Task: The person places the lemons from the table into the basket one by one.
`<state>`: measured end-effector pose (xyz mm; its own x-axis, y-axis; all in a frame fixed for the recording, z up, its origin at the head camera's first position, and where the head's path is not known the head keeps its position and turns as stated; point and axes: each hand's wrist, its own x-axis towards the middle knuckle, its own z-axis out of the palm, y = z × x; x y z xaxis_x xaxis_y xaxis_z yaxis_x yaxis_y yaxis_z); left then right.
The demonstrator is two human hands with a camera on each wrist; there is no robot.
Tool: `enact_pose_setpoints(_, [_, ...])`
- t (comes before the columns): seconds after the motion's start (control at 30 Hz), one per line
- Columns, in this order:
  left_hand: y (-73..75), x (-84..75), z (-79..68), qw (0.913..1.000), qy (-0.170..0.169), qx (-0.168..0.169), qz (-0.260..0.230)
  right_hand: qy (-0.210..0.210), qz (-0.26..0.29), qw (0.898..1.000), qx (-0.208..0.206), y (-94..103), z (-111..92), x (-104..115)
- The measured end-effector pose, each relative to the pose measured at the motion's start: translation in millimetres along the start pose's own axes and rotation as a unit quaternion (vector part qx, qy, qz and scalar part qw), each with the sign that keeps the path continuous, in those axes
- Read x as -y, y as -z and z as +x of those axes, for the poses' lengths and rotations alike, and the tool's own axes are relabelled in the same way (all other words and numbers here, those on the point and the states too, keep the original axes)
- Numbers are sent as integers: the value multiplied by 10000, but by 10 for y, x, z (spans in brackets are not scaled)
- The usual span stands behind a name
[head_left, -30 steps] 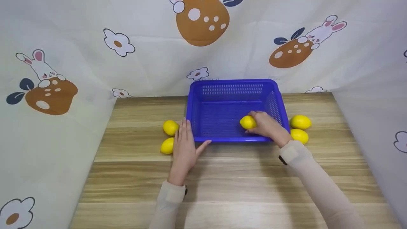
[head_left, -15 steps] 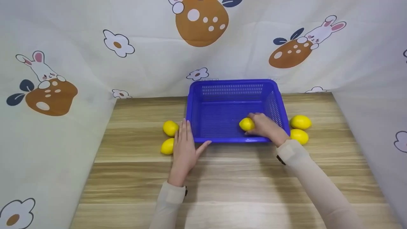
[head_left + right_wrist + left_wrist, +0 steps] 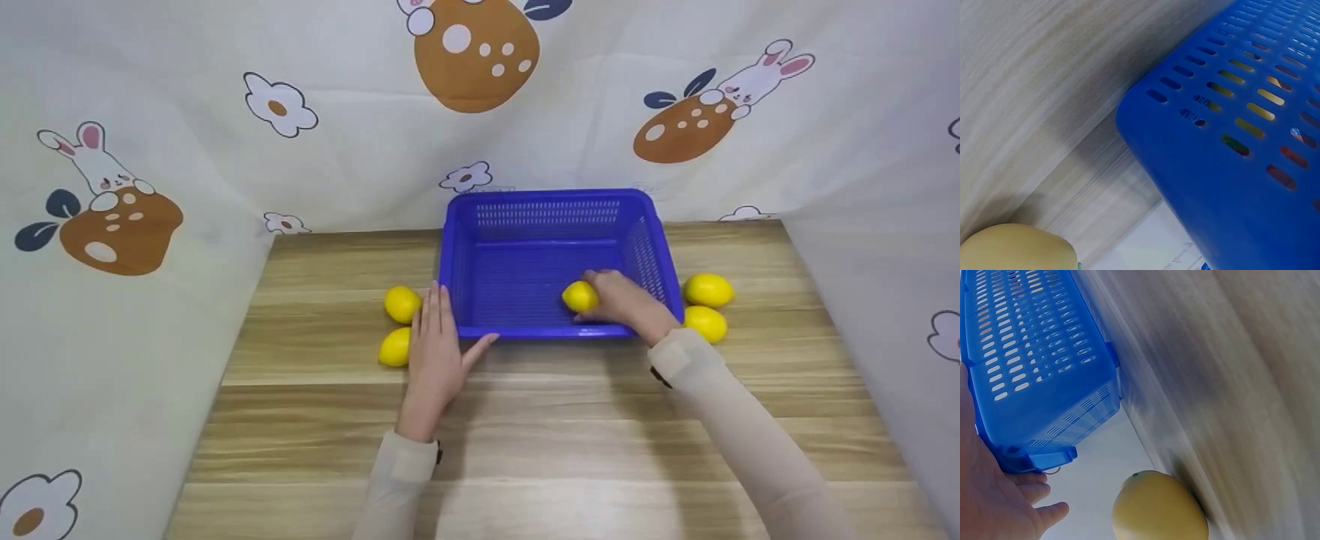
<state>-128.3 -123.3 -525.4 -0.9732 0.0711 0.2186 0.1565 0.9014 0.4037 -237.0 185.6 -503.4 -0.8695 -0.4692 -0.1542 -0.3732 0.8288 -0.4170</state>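
A blue plastic basket [image 3: 525, 281] with slotted walls stands at the back of the wooden table. Inside it, near the front right, my right hand [image 3: 622, 300] grips a yellow lemon [image 3: 580, 297], with the wrist passing over the front rim. My left hand [image 3: 435, 356] lies with straight fingers along the basket's front left corner, its thumb out by the front rim. In the left wrist view, the left hand [image 3: 994, 500] touches the basket's edge. The right wrist view shows the basket wall [image 3: 1185, 152], with bits of yellow behind its slots; the right hand is hidden there.
Two lemons, a far one [image 3: 403, 304] and a nearer one [image 3: 395, 347], lie left of the basket beside my left hand. Right of it are another lemon [image 3: 709, 290] and a lemon [image 3: 706, 324] partly behind the rim. A printed cloth [image 3: 360, 150] hangs behind the wooden table [image 3: 540, 450].
My right hand, with the lemon in its grip, has shifted slightly toward the front and left inside the basket. The left hand and the other lemons have stayed in place.
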Motion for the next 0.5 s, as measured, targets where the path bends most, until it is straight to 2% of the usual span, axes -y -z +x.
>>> enact_pose_setpoints(0.2, [1,1,-5,9999,-50,-81,102,34,138,9999,-28,5,-13,-5])
enact_pose_setpoints(0.5, [10,-1,6,9999,60,132,4,-49,154,9999,52,41,-48,-14])
